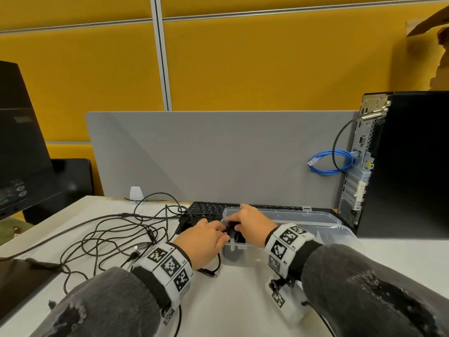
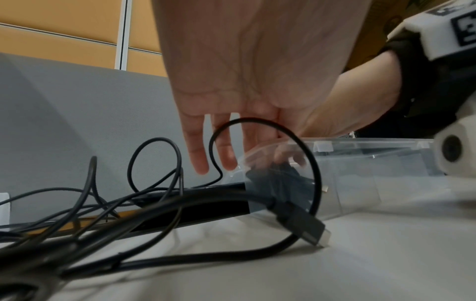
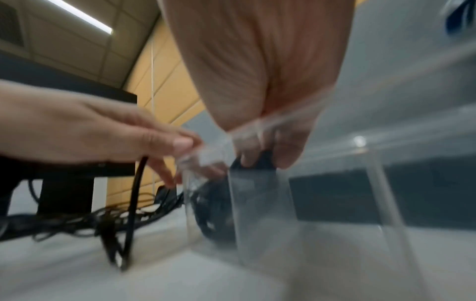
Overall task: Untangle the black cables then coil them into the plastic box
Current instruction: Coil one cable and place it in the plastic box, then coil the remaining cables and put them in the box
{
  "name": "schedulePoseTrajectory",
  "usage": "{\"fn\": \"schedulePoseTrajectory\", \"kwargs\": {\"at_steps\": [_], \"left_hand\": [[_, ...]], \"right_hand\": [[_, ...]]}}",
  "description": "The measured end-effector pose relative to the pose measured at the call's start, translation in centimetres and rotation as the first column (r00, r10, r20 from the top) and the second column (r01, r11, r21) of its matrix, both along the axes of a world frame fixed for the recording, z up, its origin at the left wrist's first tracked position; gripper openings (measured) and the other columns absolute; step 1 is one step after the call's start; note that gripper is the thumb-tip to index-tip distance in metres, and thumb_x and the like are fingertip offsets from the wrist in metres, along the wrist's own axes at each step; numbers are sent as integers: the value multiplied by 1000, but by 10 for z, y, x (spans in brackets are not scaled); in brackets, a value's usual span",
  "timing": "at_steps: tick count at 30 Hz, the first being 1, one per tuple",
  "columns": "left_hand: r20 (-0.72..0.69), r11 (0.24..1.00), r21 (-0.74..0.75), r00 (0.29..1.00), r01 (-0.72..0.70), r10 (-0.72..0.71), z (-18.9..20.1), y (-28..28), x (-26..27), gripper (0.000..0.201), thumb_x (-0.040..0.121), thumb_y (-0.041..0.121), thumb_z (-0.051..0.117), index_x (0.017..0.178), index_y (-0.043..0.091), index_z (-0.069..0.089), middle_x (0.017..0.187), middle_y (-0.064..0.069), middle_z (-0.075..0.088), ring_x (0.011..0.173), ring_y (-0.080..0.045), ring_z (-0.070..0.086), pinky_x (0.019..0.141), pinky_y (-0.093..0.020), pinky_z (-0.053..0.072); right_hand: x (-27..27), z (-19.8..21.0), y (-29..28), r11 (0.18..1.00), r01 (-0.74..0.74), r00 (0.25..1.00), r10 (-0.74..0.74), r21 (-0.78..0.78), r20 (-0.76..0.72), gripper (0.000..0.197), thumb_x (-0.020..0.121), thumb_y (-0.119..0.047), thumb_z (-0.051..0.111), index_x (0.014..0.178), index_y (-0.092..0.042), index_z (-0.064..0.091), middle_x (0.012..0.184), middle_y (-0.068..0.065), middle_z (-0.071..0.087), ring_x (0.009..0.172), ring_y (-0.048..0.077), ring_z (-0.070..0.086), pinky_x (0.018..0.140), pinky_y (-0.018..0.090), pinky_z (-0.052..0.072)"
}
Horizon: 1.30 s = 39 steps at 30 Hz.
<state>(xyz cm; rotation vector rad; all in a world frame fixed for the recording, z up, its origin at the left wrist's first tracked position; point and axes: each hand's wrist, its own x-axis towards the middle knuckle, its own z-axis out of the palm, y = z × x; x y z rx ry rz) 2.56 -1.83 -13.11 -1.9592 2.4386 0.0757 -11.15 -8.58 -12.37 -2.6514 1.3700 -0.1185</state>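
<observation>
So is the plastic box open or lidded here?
Open. The right hand reaches in over the plastic box rim, gripping a coiled black cable inside; its lid lies behind it.

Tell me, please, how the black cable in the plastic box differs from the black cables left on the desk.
The coiled cable is bundled inside the plastic box, gripped by the right hand; the loose cables sprawl tangled across the desk. Both are black.
</observation>
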Motion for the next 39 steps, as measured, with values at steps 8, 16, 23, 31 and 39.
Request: {"fn": "schedulePoseTrajectory", "kwargs": {"at_steps": [8,16,23,31,39], "left_hand": [[22,998,54,1000,16,-17,2,2,-3,47,101,37,17,129,19,52,143,9,36,120,-16,38,100,-39,37],[163,1000,5,987,9,-10,0,1,-7,50,101,40,15,133,22,48,142,9,41,120,-17,38,98,-38,36],[90,998,63,996,16,-21,-2,-2,-9,52,100,42,14,126,17,53,129,0,52,115,-19,46,99,-39,38],[-506,993,32,859,118,-85,-4,1,8,38,99,10,33,135,17,44,137,8,40,125,-5,38,100,-6,23],[-459,985,-151,877,82,-143,3,21,40,38,82,0,59,110,25,57,103,12,56,89,0,56,74,-5,41]], "right_hand": [[-10,-7,0,991,-28,999,24,-131,-36,7,93,-10,51,98,-11,56,110,13,50,100,26,56,79,38,48],[-11,-10,0,992,-10,1000,7,-122,-19,26,91,0,47,108,-8,65,103,14,64,91,30,63,77,36,53],[-5,-1,-10,999,-44,953,50,24,-298,38,93,-5,50,129,-15,53,131,15,47,113,30,53,96,40,46],[-14,11,18,998,-8,998,4,-64,-69,36,95,-8,40,124,-23,57,124,9,44,124,28,36,97,42,40],[14,-5,84,994,-66,995,59,85,82,32,92,-33,52,115,-13,59,113,8,53,104,27,55,82,33,44]]}}
